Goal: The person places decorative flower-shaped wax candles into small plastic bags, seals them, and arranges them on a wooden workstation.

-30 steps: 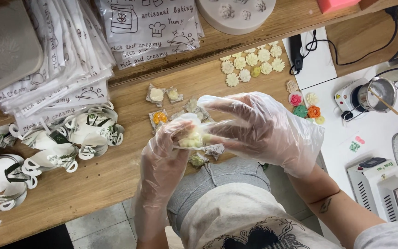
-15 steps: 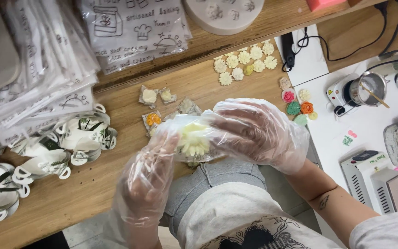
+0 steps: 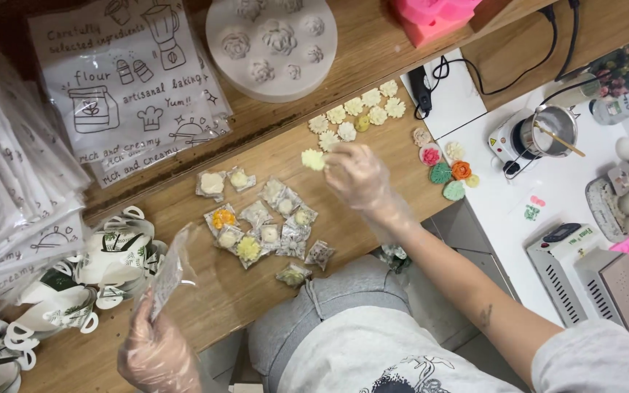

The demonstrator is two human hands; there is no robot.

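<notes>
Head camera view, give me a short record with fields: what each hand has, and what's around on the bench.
Right hand: gloved, pinching a pale yellow flower piece above the bench.
Left hand: gloved, holding a small clear bag at the bench edge.
Between the hands: cluster of bagged flower pieces on the wooden bench.
Beyond the right hand: loose cream flower pieces in rows.
Far edge: round flower mould, printed bags.
Right side: coloured flower pieces.

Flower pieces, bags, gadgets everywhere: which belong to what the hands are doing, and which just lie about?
In use:
right hand
pale flower piece
left hand
small clear bag
bagged flowers
loose cream flowers

Lying about:
round mould
pink block
melting pot
printed bags
</notes>
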